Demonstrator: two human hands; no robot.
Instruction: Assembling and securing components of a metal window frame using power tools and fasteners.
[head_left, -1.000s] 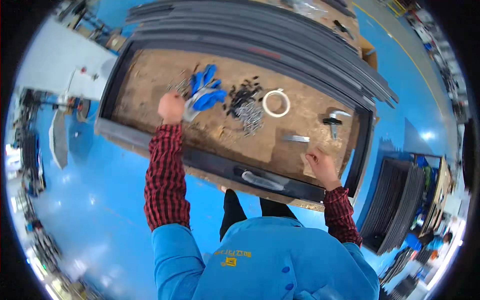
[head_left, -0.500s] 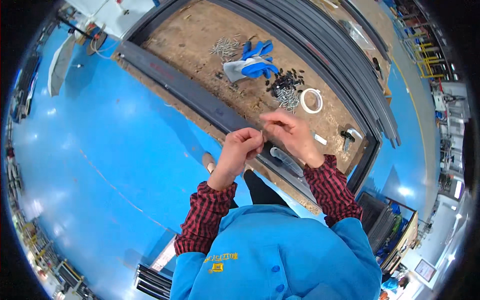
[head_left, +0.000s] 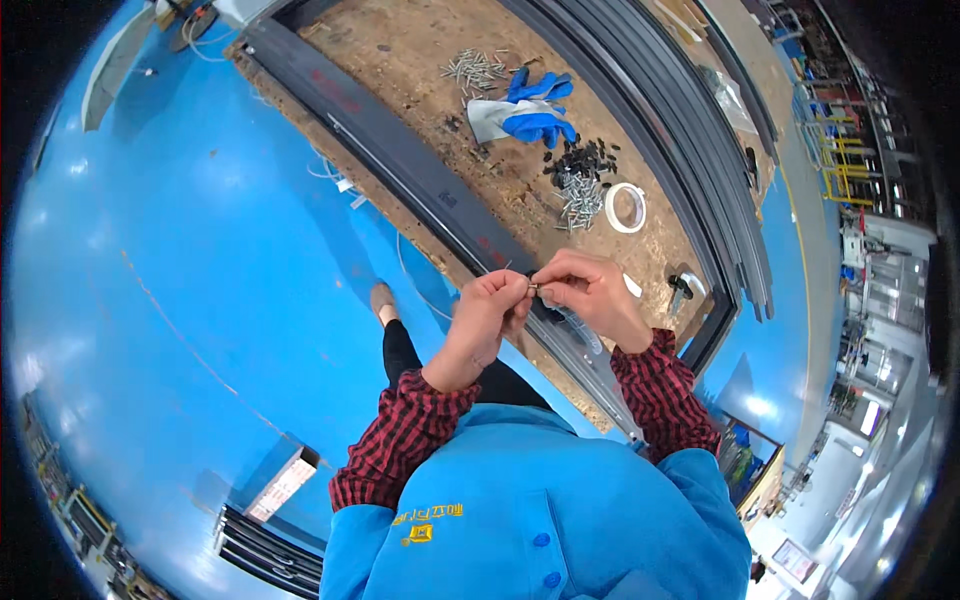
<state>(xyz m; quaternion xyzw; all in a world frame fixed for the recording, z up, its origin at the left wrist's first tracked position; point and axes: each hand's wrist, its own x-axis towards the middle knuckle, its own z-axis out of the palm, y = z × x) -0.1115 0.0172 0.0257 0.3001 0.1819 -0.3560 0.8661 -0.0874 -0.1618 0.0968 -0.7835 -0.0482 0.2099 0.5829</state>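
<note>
**Two hands pinching one tiny metal piece**

Both hands up close together, over the near edge of the worktop (head_left: pixel 420 70). Left hand (head_left: pixel 490 312) curled, fingertips pinched on a small metal piece (head_left: pixel 534 288). Right hand (head_left: pixel 592 298) curled too, thumb and finger pinched on the other end of the same little piece. Fingertips of the two hands almost touching. Too small to tell just what kind of piece.

Red and black checked sleeves on both arms, under a bright blue vest.

Just under the hands, a long dark metal frame bar (head_left: pixel 400 165) along the worktop's near side. Farther back on the brown top, well apart from the hands: a pair of blue and white gloves (head_left: pixel 525 112), a heap of silver screws (head_left: pixel 474 70) behind them, a pile of small black bits (head_left: pixel 582 160) mixed with more screws, and a white tape ring (head_left: pixel 628 208) beside that pile. A small dark tool (head_left: pixel 680 288) near the right hand. Long grey rails (head_left: pixel 690 150) stacked along the far side. Shiny blue floor (head_left: pixel 180 260) all around.
</note>
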